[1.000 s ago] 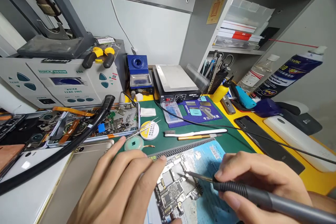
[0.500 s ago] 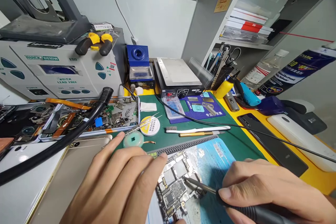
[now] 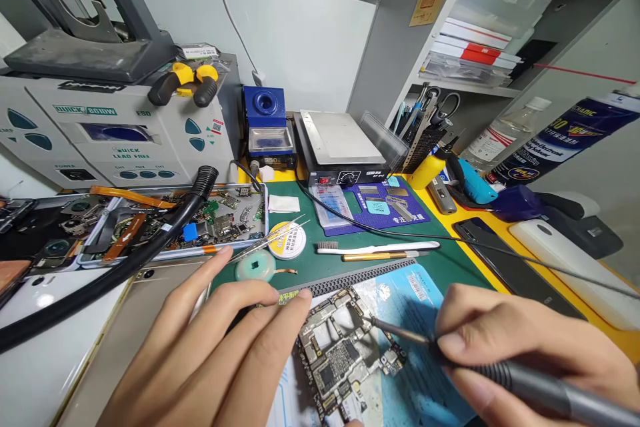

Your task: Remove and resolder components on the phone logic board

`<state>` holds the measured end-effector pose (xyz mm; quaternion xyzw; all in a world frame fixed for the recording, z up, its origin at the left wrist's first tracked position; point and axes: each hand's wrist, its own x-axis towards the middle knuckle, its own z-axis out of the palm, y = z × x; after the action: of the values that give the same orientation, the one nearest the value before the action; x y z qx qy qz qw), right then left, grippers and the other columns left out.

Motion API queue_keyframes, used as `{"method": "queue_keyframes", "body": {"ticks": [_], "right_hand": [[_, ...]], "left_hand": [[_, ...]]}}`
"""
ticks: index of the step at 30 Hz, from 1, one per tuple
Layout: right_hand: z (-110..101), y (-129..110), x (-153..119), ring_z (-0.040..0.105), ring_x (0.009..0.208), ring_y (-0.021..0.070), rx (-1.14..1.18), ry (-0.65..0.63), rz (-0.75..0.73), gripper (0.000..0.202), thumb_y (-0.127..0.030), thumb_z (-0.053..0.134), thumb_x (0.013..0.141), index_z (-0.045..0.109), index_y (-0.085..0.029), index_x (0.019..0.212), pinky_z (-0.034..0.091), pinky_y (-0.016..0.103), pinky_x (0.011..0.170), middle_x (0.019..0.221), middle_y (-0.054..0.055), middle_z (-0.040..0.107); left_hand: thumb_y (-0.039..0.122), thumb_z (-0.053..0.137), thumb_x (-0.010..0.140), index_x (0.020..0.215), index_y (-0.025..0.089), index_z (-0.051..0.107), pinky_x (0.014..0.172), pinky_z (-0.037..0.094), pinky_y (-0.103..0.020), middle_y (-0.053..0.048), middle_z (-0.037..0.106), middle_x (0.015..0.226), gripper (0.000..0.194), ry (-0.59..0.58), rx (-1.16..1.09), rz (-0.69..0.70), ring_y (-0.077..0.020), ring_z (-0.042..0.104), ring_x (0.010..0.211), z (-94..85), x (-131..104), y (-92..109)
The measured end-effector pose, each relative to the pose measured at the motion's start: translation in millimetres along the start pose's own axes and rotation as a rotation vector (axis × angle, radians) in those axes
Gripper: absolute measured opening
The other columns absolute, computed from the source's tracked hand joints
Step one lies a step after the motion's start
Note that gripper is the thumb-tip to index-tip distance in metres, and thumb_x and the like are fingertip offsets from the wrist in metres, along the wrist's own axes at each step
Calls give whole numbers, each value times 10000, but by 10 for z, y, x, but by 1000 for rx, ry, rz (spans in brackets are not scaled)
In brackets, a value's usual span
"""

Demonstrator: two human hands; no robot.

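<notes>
My right hand (image 3: 530,347) grips a soldering iron (image 3: 543,390) like a pen, its thin tip touching or just over the right upper edge of a phone circuit board (image 3: 343,353). My left hand (image 3: 235,347) is around the board's left side, fingers along that edge and a thumb tip showing at the bottom; its lower grip is hidden. Metal tweezers (image 3: 273,238) pass behind the left fingers, and I cannot tell whether they are held. Below the board lies a blue and white pad (image 3: 415,320) with a grey perforated strip (image 3: 360,278) along its top.
Beyond my left fingers are a green tape roll (image 3: 255,268) and round tin (image 3: 287,241). A toothbrush (image 3: 377,248) and gold-handled tool (image 3: 383,256) lie behind the pad. A black cable (image 3: 400,233) crosses the mat. A parts tray (image 3: 230,213) and phone (image 3: 500,257) flank the work area.
The soldering iron and my right hand have moved right and slightly up, bringing the tip from mid-board to its right edge. The board looks tilted differently, with its shields catching brighter light.
</notes>
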<state>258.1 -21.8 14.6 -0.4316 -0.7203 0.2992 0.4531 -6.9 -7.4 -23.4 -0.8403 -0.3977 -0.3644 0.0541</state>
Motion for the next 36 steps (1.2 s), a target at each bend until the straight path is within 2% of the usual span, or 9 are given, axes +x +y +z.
{"method": "queue_keyframes", "body": {"ticks": [3, 7, 13, 15, 17, 21, 26, 32, 36], "right_hand": [[-101, 35, 105, 522, 377, 65, 120, -81, 192, 250, -85, 742, 791, 727, -308, 901, 427, 157, 358, 638, -44, 628], [-189, 73, 138, 572, 416, 71, 315, -210, 398, 85, -237, 735, 876, 714, -292, 938, 480, 146, 400, 642, -48, 608], [-227, 77, 121, 604, 465, 66, 382, -314, 516, 76, -265, 734, 888, 697, -259, 953, 500, 132, 455, 663, -49, 610], [-226, 101, 124, 591, 457, 66, 408, -316, 529, 128, -266, 750, 875, 679, -254, 981, 484, 125, 439, 634, -57, 599], [-222, 128, 124, 581, 455, 69, 402, -310, 539, 139, -281, 747, 878, 676, -235, 989, 471, 124, 429, 605, -57, 592], [-187, 114, 116, 587, 434, 82, 360, -301, 590, 162, -309, 745, 878, 696, -208, 995, 459, 134, 410, 552, -45, 609], [-146, 15, 134, 642, 454, 119, 348, -171, 614, 152, -320, 816, 789, 760, -208, 874, 487, 164, 415, 594, 3, 678], [-205, 156, 114, 661, 426, 131, 336, -332, 539, 178, -218, 807, 756, 731, -328, 873, 503, 177, 391, 656, -32, 685], [-161, 176, 138, 603, 389, 118, 172, -326, 371, 265, -120, 770, 717, 697, -349, 830, 469, 196, 380, 625, -57, 644]], "left_hand": [[366, 739, 710, 1201, 177, 612, 1191, 299, -552, -18, 732, 955, 541, -37, 5, 27, -256, 607, 1085, -40, 15, -17], [323, 663, 783, 1268, 207, 593, 1153, 355, -449, -38, 688, 1167, 504, -57, -5, 23, -270, 532, 1263, -92, 27, -76], [193, 473, 896, 1465, 284, 443, 1125, 439, -363, 46, 467, 1517, 577, -230, 117, -15, -205, 442, 1403, -111, -51, -126], [171, 456, 904, 1471, 265, 435, 1129, 445, -399, 23, 479, 1510, 575, -307, 88, -102, -218, 442, 1406, -127, -42, -91], [239, 538, 873, 1401, 226, 515, 1119, 426, -432, -25, 566, 1411, 528, -139, 77, -108, -242, 496, 1339, -148, -8, -39], [587, 693, 734, 1349, 200, 540, 1053, 389, -479, -71, 631, 1219, 742, -102, 107, -49, -292, 541, 1182, -168, 74, 51], [413, 722, 761, 1333, 242, 549, 1116, 320, -346, -18, 627, 1255, 622, -133, 15, -61, -216, 518, 1230, -135, 104, 90], [403, 681, 774, 1374, 280, 483, 1177, 240, -331, 11, 566, 1340, 644, -215, -91, -79, -196, 440, 1312, -183, 84, 82], [327, 626, 802, 1335, 268, 485, 1208, 172, -274, 25, 582, 1287, 554, -200, -116, -79, -152, 425, 1312, -162, 96, 72]]}}
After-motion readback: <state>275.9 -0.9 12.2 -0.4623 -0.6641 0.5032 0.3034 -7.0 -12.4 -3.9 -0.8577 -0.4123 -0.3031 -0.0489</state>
